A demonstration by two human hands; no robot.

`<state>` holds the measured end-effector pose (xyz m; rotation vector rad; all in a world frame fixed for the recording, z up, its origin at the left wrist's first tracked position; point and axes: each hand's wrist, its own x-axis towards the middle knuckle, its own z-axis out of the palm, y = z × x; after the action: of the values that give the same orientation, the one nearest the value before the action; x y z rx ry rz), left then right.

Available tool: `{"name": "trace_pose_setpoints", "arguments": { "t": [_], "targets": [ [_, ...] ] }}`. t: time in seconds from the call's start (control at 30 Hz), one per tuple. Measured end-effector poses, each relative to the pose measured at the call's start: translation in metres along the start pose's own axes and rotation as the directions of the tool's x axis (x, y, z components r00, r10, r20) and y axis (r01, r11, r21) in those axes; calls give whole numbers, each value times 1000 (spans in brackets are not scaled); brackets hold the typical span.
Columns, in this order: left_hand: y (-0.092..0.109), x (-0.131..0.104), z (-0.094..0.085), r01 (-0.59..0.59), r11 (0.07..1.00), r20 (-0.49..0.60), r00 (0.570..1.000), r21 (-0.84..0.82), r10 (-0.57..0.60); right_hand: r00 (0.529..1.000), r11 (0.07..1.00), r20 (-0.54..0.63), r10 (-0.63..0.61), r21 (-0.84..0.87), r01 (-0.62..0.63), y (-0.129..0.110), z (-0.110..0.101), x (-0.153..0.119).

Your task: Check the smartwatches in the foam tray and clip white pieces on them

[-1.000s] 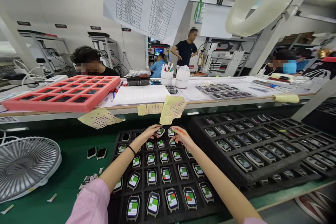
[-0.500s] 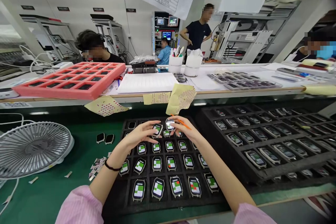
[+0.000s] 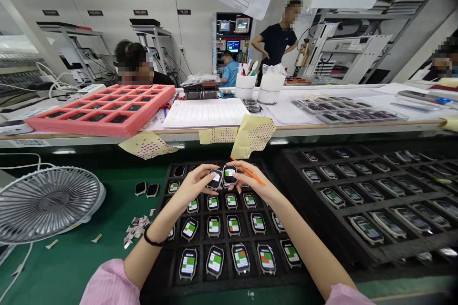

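Two lit watch faces are held side by side above a black foam tray (image 3: pixel 229 282). My left hand (image 3: pixel 198 182) is closed on the left watch (image 3: pixel 215 178), its thumb at the lower part of the screen. In my right hand (image 3: pixel 252 181) is the right watch (image 3: pixel 229 175), gripped at its right side, together with an orange stick (image 3: pixel 253 176) that lies across the fingers. Rows of watches with green, white and some red blocks on their screens sit in the tray's compartments below both hands.
At the left stand a grey fan (image 3: pixel 53 202), two dark watches (image 3: pixel 140 188) and scattered small strips (image 3: pixel 138 229). A second black foam tray (image 3: pixel 322 219) with watches lies at the right. Behind, a shelf holds a pink foam tray (image 3: pixel 130 126) and papers (image 3: pixel 207 113). People are beyond it.
The right watch has turned so its screen now shows green and white. Both watches are closer together. The view has shifted slightly, with the background moving right.
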<state>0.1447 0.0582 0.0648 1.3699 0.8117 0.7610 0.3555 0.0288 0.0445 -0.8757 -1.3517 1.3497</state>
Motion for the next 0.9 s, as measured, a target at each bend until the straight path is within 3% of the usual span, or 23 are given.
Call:
{"name": "trace_pose_setpoints", "arguments": {
  "t": [0.57,0.77,0.9],
  "targets": [
    [0,-4,7,-32,999,-19,999,35,33,998,998,-69,-15,-64,11,-3,5,-9],
    [5,-8,8,-28,999,-28,999,21,28,998,999,-56,-34,-16,33,-3,4,-9],
    [3,-7,5,-38,999,22,999,-10,38,999,998,-43,-16,64,19,-7,3,-9]
  ]
}}
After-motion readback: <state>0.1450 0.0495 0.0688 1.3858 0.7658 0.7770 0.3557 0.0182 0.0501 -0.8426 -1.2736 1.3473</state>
